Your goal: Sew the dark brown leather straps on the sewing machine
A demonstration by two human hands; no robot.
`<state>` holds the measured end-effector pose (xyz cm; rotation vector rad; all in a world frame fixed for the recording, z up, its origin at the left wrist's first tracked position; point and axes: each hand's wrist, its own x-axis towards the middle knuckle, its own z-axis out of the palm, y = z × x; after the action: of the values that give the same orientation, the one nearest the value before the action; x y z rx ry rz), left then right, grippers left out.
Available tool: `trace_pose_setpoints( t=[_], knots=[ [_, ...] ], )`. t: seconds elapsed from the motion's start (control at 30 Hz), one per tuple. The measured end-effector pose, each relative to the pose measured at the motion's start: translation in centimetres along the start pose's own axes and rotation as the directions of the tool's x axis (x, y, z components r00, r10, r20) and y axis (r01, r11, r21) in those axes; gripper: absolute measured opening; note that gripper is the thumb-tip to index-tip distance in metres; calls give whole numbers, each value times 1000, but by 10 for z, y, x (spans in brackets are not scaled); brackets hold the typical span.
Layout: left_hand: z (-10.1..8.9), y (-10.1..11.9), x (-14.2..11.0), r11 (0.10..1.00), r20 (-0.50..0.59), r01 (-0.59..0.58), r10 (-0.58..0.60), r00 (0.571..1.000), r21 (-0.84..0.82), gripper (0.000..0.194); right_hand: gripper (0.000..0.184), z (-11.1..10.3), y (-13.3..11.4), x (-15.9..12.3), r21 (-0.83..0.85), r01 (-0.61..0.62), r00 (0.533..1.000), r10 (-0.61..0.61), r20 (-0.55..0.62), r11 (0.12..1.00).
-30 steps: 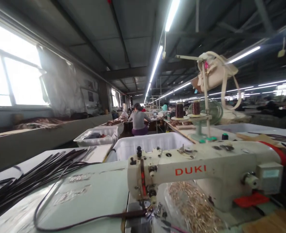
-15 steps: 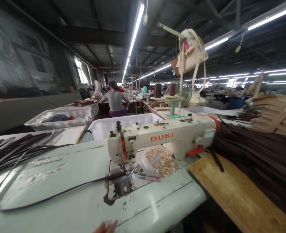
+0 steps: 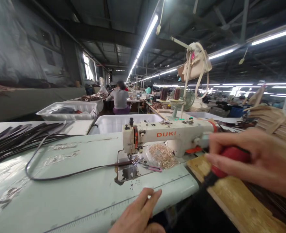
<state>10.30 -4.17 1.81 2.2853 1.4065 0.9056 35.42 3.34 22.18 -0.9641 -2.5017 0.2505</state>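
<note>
My right hand [image 3: 252,161], blurred by motion, is wrapped round the red handle of a screwdriver [image 3: 226,161] above the wooden board at the right. Its dark shaft slants down and left past the table's edge. My left hand [image 3: 143,210] lies at the table's front edge by the printed ruler, fingers stretched out and holding nothing. Behind it stands a white sewing machine [image 3: 167,133] marked DUKI. A dark narrow strap [image 3: 84,172] runs from under its needle area to the left. Pink-handled thread snips [image 3: 155,168] lie beside the metal plate.
A bag of small gold-coloured metal pieces [image 3: 163,156] sits under the machine arm. Dark straps [image 3: 24,137] are piled at the left. White bins [image 3: 67,110] stand behind, and a wooden board [image 3: 237,200] lies at the right. A person [image 3: 120,98] sits farther back.
My right hand has come into view at the right with the screwdriver. My left hand has moved farther onto the table, and the view has shifted slightly left.
</note>
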Motion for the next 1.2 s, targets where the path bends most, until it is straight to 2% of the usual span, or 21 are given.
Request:
trace_pose_setpoints(
  t=[0.03,0.1,0.13,0.2,0.3,0.43,0.53,0.6,0.7,0.87,1.03,1.2],
  knots=[
    [-14,-1,5,999,12,24,-24,1000,-26,49,42,-5,-14,23,22,111,993,-110,-40,994],
    [-39,-11,15,998,-73,69,-69,995,4,35,33,-5,-38,64,-31,321,944,-322,-65,947],
    [-50,-19,20,994,-127,97,-90,988,47,30,30,-2,-47,81,-81,389,914,-395,-89,918],
    [-66,-39,30,982,-183,127,-101,978,139,28,26,9,-58,110,-180,479,861,-500,-96,859],
    [-75,-68,44,954,-213,191,-142,967,232,30,18,29,-63,140,-260,573,793,-606,-63,777],
    [-66,-92,57,936,-213,230,-176,961,265,29,15,53,-54,163,-262,640,747,-665,-6,722],
    [-54,-105,62,916,-257,277,-205,944,289,28,13,60,-46,172,-241,731,673,-734,93,639],
    [-47,-112,62,901,-304,306,-212,929,306,28,9,61,-42,176,-217,768,636,-754,161,602],
    [-38,-121,60,886,-369,318,-186,911,339,27,5,58,-38,183,-145,790,613,-766,193,596],
    [-30,-131,57,870,-449,265,-57,891,416,27,14,51,-34,188,-13,843,525,-819,233,537],
    [-25,-141,58,854,-504,185,102,858,486,34,20,44,-29,188,25,859,489,-835,253,511],
    [-24,-142,59,843,-509,165,143,849,512,30,17,42,-27,192,65,845,495,-824,276,530]
  ],
)
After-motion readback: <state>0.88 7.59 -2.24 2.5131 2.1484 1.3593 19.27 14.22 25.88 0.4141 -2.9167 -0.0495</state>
